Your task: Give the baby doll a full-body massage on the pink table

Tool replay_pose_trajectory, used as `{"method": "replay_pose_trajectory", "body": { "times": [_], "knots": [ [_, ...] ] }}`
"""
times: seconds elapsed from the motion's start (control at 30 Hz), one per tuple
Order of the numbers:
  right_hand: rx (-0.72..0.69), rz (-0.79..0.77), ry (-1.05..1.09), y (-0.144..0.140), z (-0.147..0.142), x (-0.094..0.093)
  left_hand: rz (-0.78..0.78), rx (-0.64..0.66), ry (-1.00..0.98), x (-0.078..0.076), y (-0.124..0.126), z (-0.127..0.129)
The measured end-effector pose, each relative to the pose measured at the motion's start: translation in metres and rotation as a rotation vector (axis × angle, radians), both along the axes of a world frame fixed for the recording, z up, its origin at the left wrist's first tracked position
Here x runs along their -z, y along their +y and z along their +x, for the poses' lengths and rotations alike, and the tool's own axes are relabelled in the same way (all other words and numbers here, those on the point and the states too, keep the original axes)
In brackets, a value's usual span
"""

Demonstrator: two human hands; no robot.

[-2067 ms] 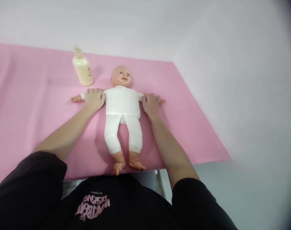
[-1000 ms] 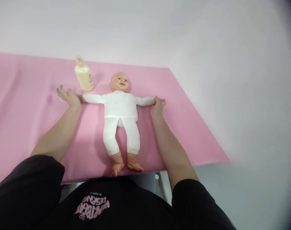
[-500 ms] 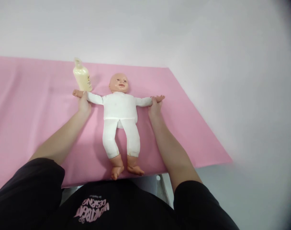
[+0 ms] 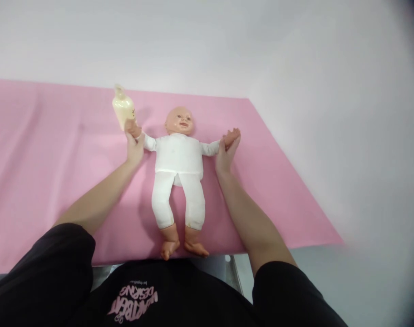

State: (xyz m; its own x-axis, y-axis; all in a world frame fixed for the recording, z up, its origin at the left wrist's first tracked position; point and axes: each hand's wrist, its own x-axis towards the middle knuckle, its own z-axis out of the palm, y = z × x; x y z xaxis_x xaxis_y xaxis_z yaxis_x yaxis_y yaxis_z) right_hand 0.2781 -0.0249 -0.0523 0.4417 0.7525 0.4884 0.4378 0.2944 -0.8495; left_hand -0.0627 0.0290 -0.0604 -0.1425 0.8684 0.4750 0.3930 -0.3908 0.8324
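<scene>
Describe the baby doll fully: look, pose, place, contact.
The baby doll lies face up on the pink sheet, bald plastic-looking head away from the person, bare feet at the near edge. It wears white cloth top and leggings. The left hand and right hand each grip a wrist, arms raised outward.

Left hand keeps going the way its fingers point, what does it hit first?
Likely the cream bottle: the left hand, gripping the doll's wrist, points up-table straight at it. Depth between them is unclear.

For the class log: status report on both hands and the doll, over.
Left hand shut on the doll's wrist, arm raised. Right hand gripping its other wrist. Doll on its back on pink sheet. Lotion bottle just behind left hand.
</scene>
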Motion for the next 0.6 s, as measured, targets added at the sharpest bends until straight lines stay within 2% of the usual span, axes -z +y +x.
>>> {"method": "replay_pose_trajectory", "body": {
  "times": [0.07,0.17,0.23,0.3,0.43,0.6],
  "knots": [
    [-0.089,-0.006,-0.091,-0.009,-0.009,-0.006,0.045,0.133,0.143,-0.006,-0.009,0.01],
    [-0.249,-0.032,-0.268,-0.016,-0.017,-0.007,0.062,0.32,0.466,-0.015,-0.018,0.023],
    [-0.346,-0.051,-0.422,-0.015,-0.02,-0.004,0.073,0.391,0.615,-0.018,-0.021,0.029],
    [-0.395,-0.027,-0.52,-0.012,-0.021,0.0,0.097,0.402,0.66,-0.019,-0.023,0.031],
    [-0.387,0.091,-0.446,-0.007,-0.02,0.007,0.164,0.371,0.558,-0.015,-0.021,0.029],
    [-0.29,0.109,-0.154,0.0,-0.009,0.014,0.167,0.259,0.139,-0.002,-0.006,0.017]
  ]
}}
